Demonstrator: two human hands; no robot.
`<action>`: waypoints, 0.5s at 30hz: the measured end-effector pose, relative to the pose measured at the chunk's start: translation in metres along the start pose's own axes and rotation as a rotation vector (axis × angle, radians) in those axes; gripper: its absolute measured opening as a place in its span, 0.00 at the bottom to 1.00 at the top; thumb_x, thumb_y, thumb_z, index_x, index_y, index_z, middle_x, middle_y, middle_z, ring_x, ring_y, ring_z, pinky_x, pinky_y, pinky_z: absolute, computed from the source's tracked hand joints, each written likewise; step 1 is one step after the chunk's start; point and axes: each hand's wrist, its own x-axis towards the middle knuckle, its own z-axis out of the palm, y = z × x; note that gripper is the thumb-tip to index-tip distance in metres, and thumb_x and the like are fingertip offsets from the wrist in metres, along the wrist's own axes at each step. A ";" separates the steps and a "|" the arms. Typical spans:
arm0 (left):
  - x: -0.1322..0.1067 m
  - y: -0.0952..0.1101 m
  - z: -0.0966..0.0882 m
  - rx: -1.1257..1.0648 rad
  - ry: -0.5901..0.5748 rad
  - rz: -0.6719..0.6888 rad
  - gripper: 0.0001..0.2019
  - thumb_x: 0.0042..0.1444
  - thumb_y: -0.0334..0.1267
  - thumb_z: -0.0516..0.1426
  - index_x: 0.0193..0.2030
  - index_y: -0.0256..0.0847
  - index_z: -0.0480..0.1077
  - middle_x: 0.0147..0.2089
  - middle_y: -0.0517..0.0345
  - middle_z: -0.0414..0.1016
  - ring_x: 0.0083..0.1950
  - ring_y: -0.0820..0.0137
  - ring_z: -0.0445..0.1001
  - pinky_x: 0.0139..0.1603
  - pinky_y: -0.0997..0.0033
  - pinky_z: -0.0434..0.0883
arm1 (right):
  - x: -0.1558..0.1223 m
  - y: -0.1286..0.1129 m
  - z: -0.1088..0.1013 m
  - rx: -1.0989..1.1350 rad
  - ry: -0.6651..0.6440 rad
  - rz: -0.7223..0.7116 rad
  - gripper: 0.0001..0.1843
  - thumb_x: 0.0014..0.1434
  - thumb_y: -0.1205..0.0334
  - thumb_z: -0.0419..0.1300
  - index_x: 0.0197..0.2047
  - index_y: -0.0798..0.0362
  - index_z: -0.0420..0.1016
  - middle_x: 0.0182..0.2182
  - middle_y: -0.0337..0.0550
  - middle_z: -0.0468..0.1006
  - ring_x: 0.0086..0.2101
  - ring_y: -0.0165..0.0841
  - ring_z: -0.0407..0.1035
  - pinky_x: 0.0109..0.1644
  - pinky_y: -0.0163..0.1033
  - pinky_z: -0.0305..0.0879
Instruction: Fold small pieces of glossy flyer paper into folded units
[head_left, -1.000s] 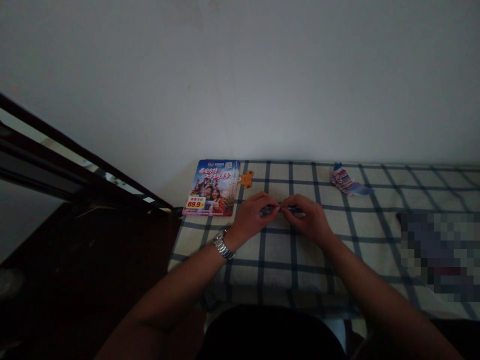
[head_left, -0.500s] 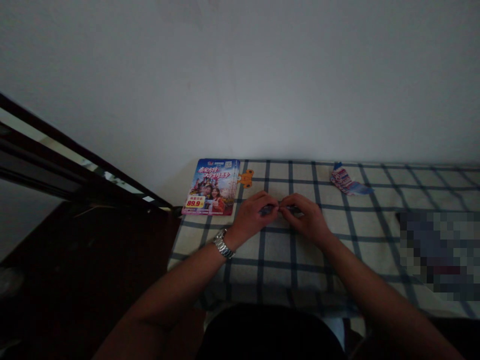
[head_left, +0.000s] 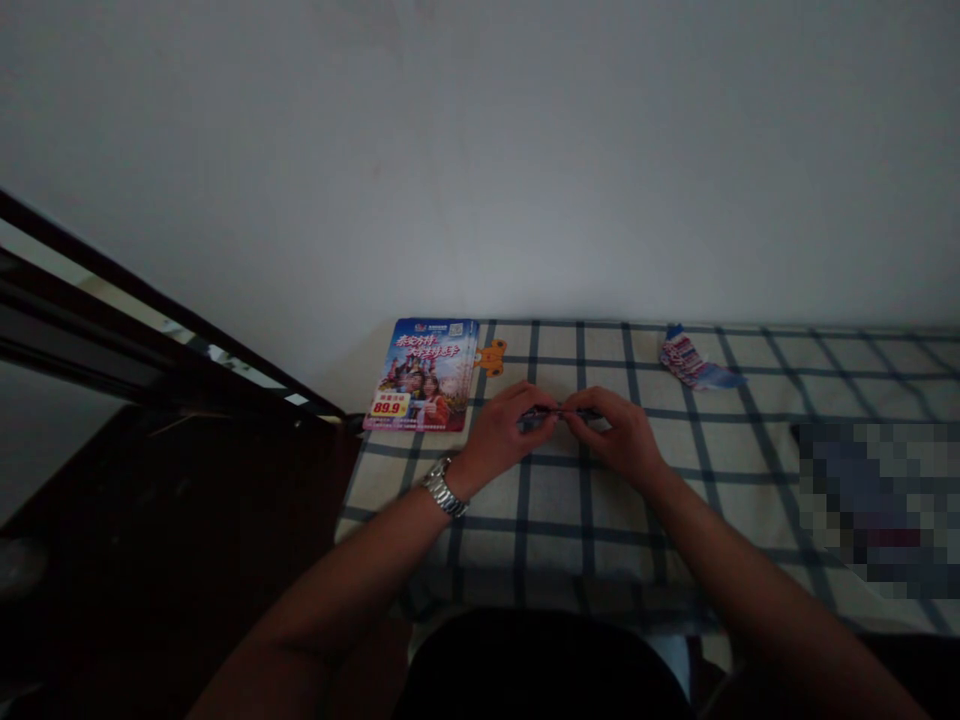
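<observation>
My left hand (head_left: 504, 428), with a silver metal-band watch (head_left: 445, 488) on its wrist, is closed in a pinch above the checked cloth. Facing it, my right hand (head_left: 616, 432) is pinched too, and the fingertips of both hands nearly meet. Something small and thin shows between the fingertips, but its kind is too dark and small to make out. Left of my hands lies a stack of printed flyers (head_left: 421, 375) with "89.9" on the front one. An orange bear-shaped piece (head_left: 492, 358) lies against the stack's right edge.
A crumpled, pleated piece of coloured printed paper (head_left: 694, 362) lies at the back right on the checked cloth (head_left: 551, 545). At the far right is a pixelated dark object (head_left: 870, 510). A pale wall (head_left: 525, 180) rises behind, and a dark wooden frame (head_left: 187, 325) stands at left.
The fingers of both hands have shifted slightly at the pinch, and a little more of the thin thing shows between them. Everything else stays in place.
</observation>
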 end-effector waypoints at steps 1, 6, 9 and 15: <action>0.000 -0.001 0.000 -0.001 -0.009 -0.001 0.02 0.66 0.36 0.60 0.43 0.43 0.75 0.42 0.56 0.77 0.45 0.68 0.76 0.47 0.68 0.73 | 0.000 0.000 0.000 0.001 -0.002 -0.008 0.02 0.67 0.61 0.62 0.42 0.47 0.77 0.38 0.43 0.84 0.39 0.39 0.79 0.45 0.45 0.76; 0.000 -0.003 -0.001 0.007 0.001 -0.010 0.04 0.68 0.37 0.59 0.42 0.42 0.75 0.40 0.57 0.77 0.43 0.68 0.76 0.46 0.68 0.73 | 0.000 0.001 -0.003 0.005 -0.012 -0.032 0.04 0.67 0.62 0.63 0.45 0.48 0.78 0.40 0.44 0.83 0.39 0.38 0.78 0.44 0.43 0.76; 0.000 -0.003 -0.002 0.000 0.047 0.010 0.04 0.67 0.37 0.59 0.41 0.42 0.75 0.38 0.58 0.76 0.41 0.69 0.76 0.44 0.69 0.72 | 0.001 0.002 -0.006 -0.008 -0.004 -0.016 0.05 0.67 0.62 0.63 0.46 0.48 0.78 0.39 0.44 0.83 0.38 0.38 0.78 0.42 0.42 0.76; 0.001 -0.005 -0.003 -0.004 0.061 0.020 0.03 0.67 0.36 0.60 0.41 0.42 0.75 0.38 0.58 0.76 0.41 0.70 0.75 0.43 0.69 0.71 | 0.003 0.003 -0.009 -0.014 0.026 -0.032 0.04 0.68 0.59 0.64 0.43 0.48 0.80 0.39 0.45 0.85 0.39 0.40 0.81 0.45 0.45 0.78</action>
